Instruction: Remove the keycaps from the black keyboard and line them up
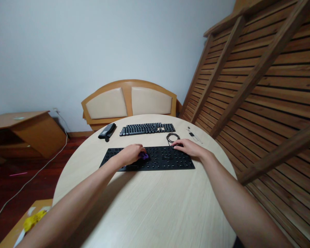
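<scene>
A black keyboard with its keycaps off (157, 165) lies flat across the middle of the round table, its bare switches showing. Over its centre-left, my left hand (133, 154) is closed around a crumpled purple cloth (144, 155), which touches the switches. The left palm and wrist hide part of the keyboard beneath. My right hand (186, 147) holds the keyboard at its far right edge, fingers bent. Just beyond those fingertips lies the coiled black cable (173, 138). Further back, black keycaps (147, 128) are laid out in keyboard order, with a few gaps.
On the pale round table (155, 206), a dark pouch (107, 131) lies back left and a small wire tool (193, 135) back right. A padded wooden headboard (129, 101) stands behind. Slatted wood panels (260, 86) lean at the right. A cardboard box (23, 220) sits lower left.
</scene>
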Motion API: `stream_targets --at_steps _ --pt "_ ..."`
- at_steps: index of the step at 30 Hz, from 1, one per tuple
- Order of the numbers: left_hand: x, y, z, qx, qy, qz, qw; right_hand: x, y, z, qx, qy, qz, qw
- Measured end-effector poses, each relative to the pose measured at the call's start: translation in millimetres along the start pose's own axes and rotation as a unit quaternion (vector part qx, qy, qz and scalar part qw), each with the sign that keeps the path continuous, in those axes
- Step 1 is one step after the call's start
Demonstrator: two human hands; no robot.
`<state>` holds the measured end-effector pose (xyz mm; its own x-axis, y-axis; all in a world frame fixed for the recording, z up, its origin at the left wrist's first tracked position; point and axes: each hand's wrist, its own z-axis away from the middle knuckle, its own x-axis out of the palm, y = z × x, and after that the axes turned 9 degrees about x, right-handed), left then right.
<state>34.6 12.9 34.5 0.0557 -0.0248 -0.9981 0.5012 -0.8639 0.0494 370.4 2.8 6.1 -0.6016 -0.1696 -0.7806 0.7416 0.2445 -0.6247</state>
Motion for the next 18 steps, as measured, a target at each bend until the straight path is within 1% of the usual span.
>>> stream_targets --at_steps 2,8,18 --pt "-2.3 -5.4 11.8 -0.008 -0.007 -0.003 1.000 0.3 1.1 -0.6 -0.001 0.000 0.000 1.000" --pt "-8.2 -17.3 47.3 -0.062 -0.013 -0.008 0.998 0.9 2.7 -2.2 -0.004 -0.003 0.001 1.000" --pt "-10.9 -51.2 104.3 -0.142 -0.026 -0.020 0.989 -0.6 -1.8 -0.5 -0.003 -0.002 0.014 1.000"
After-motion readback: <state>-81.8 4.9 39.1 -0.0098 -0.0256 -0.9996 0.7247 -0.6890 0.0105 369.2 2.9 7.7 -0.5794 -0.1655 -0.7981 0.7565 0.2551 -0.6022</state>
